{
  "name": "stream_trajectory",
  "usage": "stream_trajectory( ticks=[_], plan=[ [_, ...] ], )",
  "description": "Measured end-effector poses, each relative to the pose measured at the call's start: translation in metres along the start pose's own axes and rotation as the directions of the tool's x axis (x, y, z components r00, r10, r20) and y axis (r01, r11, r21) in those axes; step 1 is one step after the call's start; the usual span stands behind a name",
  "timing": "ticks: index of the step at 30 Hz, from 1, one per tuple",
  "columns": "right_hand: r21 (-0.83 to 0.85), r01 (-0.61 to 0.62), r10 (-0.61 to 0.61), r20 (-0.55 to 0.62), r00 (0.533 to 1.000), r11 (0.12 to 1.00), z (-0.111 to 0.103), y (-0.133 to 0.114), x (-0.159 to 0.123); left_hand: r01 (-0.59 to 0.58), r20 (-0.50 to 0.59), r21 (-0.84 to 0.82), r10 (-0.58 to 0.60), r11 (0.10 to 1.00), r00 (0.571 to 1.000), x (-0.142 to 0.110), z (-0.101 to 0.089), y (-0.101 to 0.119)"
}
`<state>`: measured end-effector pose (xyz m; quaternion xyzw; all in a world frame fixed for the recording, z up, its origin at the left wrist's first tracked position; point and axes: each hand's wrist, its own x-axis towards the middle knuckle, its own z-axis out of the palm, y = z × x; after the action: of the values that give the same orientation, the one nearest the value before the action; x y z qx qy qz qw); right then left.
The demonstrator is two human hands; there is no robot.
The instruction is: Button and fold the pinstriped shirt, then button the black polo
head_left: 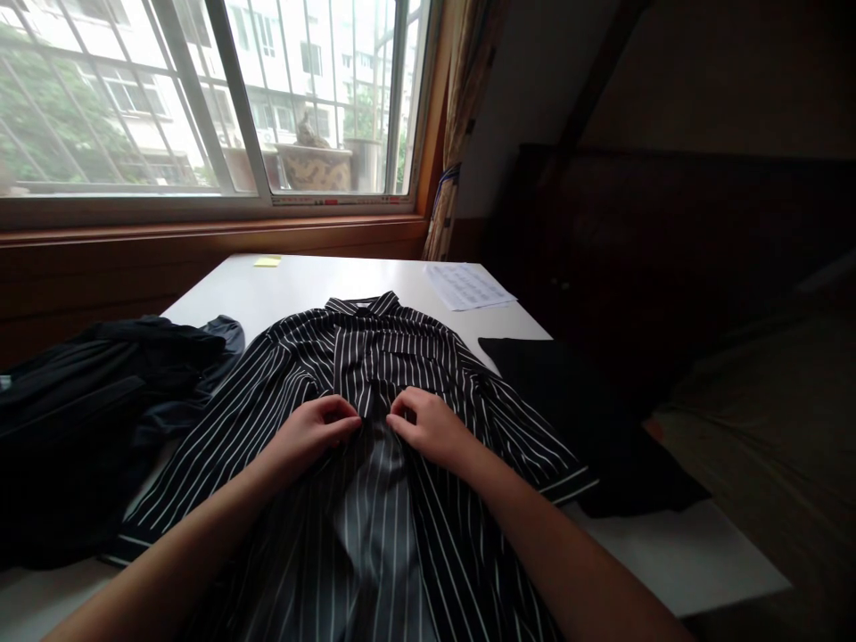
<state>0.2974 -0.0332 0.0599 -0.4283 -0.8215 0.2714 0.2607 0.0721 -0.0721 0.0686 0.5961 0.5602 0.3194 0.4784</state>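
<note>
A black shirt with white stripes (260,401) lies face up on the white table, its collar (363,306) toward the window and both sleeves spread out to the sides. Below the chest its front hangs open, showing the greyish inside of the back. My left hand (325,422) pinches the left front edge near the middle of the shirt. Opposite it, a short gap away, my right hand (424,423) pinches the right front edge. Fingertips of both hands are closed on the cloth; any button there is too small to make out.
Dark clothes are heaped (86,401) at the left of the table (300,272). Another black garment (602,428) hangs over the right edge. Printed sheets (468,285) and a yellow sticky note (267,261) lie at the far end, below a barred window (321,98) and a curtain (455,116).
</note>
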Motion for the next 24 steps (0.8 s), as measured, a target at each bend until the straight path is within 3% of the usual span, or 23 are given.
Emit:
stream_trajectory(
  ticks=[6, 13, 17, 24],
  plan=[
    [0.298, 0.080, -0.042, -0.130, 0.991, 0.951, -0.004, -0.002, 0.003, 0.011, 0.014, -0.074, -0.010, 0.997, 1.000, 0.003, 0.003, -0.008],
    [0.605, -0.100, 0.143, -0.024, 0.989, 0.790, 0.003, 0.000, 0.002, 0.033, 0.031, -0.079, -0.031, 0.996, 0.999, 0.004, 0.003, -0.010],
    [0.667, -0.151, 0.163, 0.044, 0.986, 0.729, 0.012, 0.000, 0.002, 0.035, 0.026, -0.085, -0.033, 0.996, 0.999, 0.005, 0.004, -0.011],
    [0.647, -0.110, 0.118, 0.031, 0.993, 0.754, 0.017, 0.001, 0.000, 0.048, 0.010, -0.119, -0.047, 0.992, 0.999, 0.004, 0.006, -0.008]
  ],
)
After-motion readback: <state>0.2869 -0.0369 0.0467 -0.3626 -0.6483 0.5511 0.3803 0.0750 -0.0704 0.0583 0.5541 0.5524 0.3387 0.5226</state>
